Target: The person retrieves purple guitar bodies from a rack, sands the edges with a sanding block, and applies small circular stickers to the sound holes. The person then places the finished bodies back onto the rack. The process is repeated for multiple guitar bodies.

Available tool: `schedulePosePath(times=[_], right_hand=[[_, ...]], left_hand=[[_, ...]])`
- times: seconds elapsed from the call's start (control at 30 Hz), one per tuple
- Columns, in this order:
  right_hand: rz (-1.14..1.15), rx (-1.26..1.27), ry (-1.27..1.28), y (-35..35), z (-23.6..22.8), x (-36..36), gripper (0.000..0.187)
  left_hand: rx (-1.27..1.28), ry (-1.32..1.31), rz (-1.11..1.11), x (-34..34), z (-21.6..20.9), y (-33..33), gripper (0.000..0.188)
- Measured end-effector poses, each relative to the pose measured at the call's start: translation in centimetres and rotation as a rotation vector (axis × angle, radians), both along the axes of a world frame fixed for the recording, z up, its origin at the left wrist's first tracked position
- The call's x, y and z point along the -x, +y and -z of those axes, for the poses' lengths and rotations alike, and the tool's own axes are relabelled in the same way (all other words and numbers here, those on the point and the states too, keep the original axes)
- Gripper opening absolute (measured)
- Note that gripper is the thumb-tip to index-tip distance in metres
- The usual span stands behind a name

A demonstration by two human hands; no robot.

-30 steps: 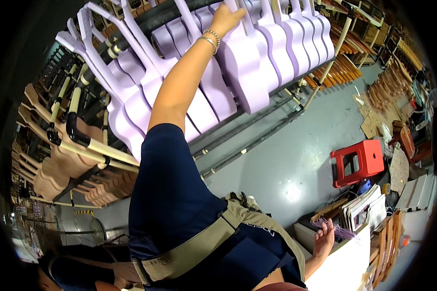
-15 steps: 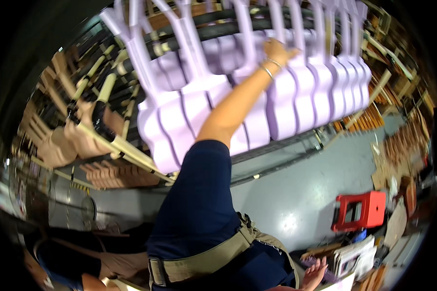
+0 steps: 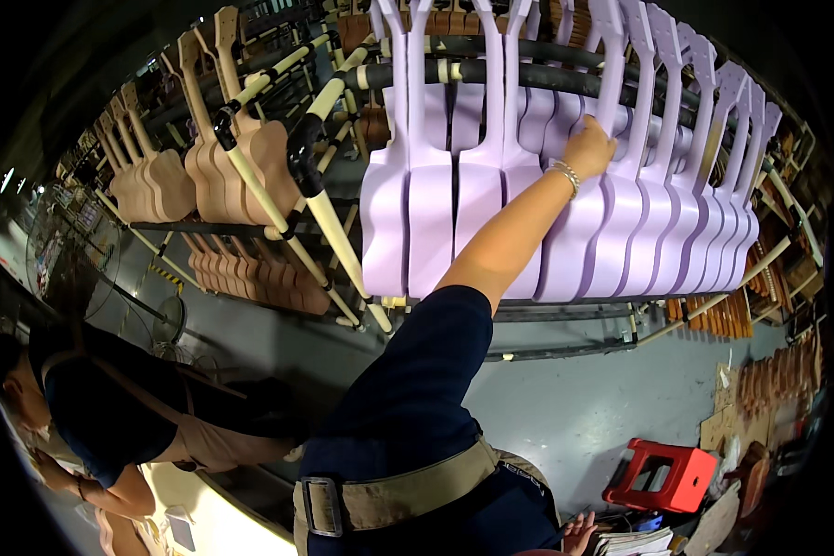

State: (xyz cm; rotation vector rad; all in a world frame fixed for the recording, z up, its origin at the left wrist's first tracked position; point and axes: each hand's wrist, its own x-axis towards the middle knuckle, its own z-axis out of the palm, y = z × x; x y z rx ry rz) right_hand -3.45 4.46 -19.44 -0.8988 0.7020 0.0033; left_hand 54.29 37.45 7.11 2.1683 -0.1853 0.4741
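Note:
A row of light purple guitars (image 3: 653,232) stands upright, packed side by side on a rack. My left arm reaches forward across them, with a bracelet at the wrist. My left hand (image 3: 588,148) is closed round the lower neck of one purple guitar (image 3: 611,79), near where neck meets body; part of the grip is hidden behind the hand. Several purple guitars stand left of my forearm, others to its right. Low at the right, beside my waist, my right hand (image 3: 579,535) shows only in part, its fingers apart and holding nothing visible.
Black padded bars (image 3: 528,76) and cream pipes (image 3: 335,232) frame the rack. Unpainted wooden guitars (image 3: 241,171) hang at the left. A co-worker (image 3: 111,403) bends over a pale table (image 3: 222,510) at lower left. A red stool (image 3: 663,475) stands at lower right, near stacked papers (image 3: 635,542).
The view has shifted, so the guitars sit farther right and more of the left side shows. My left hand, earlier blurred with its thumb out, is now closed round a guitar neck.

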Motion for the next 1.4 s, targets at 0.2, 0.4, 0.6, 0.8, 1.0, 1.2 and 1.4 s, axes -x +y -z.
schedulePosePath(times=[0.2, 0.4, 0.6, 0.8, 1.0, 1.2, 1.4], right_hand=[[-0.109, 0.054, -0.024, -0.1, 2.2, 3.8, 0.068], [0.362, 0.181, -0.005, 8.4, -2.9, 5.7, 0.056], [0.686, -0.041, -0.281, 11.1, -0.8, 9.7, 0.075], [1.348, 0.08, -0.332, 14.0, -1.9, 16.7, 0.064], [1.596, 0.144, -0.398, 17.2, -0.6, 21.7, 0.071], [1.866, 0.179, -0.332, 18.0, -0.3, 23.2, 0.077], [2.099, 0.214, -0.285, 17.1, -2.5, 22.8, 0.082]], left_hand=[[-0.024, -0.085, 0.113, 9.2, -1.7, -3.7, 0.069], [0.338, -0.057, 0.622, 21.6, 0.4, -10.8, 0.078], [1.118, 0.498, 0.991, 37.6, 5.7, -16.3, 0.035], [1.147, 0.808, 1.281, 50.2, 8.6, -22.0, 0.031], [1.06, 0.988, 1.507, 56.6, 8.9, -23.3, 0.029], [0.95, 1.144, 1.766, 58.3, 11.4, -27.5, 0.03], [0.713, 1.263, 1.75, 60.2, 13.4, -32.5, 0.035]])
